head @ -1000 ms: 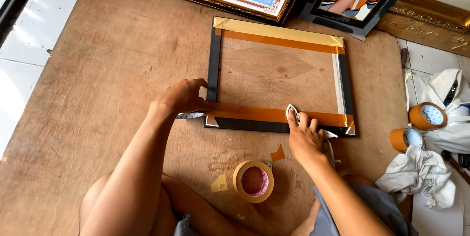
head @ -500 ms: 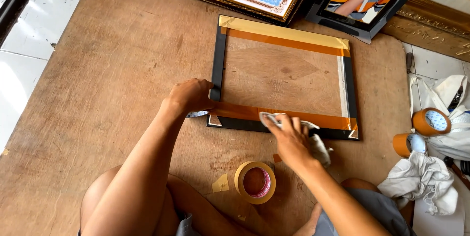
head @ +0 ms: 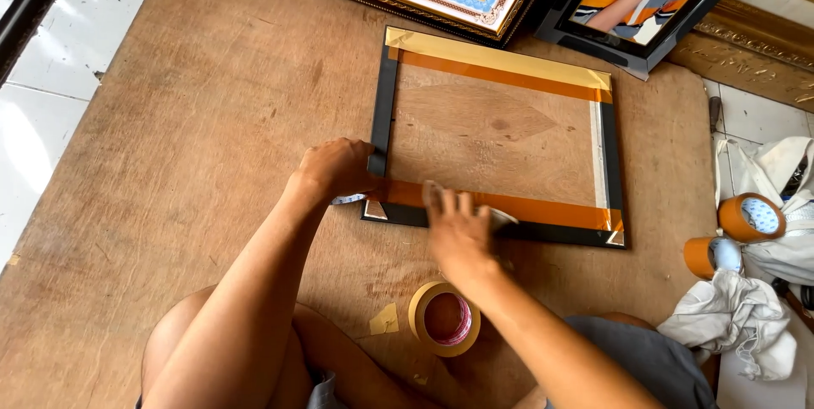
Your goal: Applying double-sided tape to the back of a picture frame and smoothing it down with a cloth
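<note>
The right hand (head: 458, 227) is sliding leftward along the brown tape (head: 509, 205) on the black frame's (head: 383, 112) near edge, fingers flat together; the left hand (head: 335, 170) keeps pinning the near-left corner, fingers curled.

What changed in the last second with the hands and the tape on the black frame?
The right hand slid leftward along the brown tape strip on the near edge of the black frame, from near the right corner to about the middle. The left hand stayed pressed on the frame's near left corner. The tape roll on the wooden board did not move.
</note>
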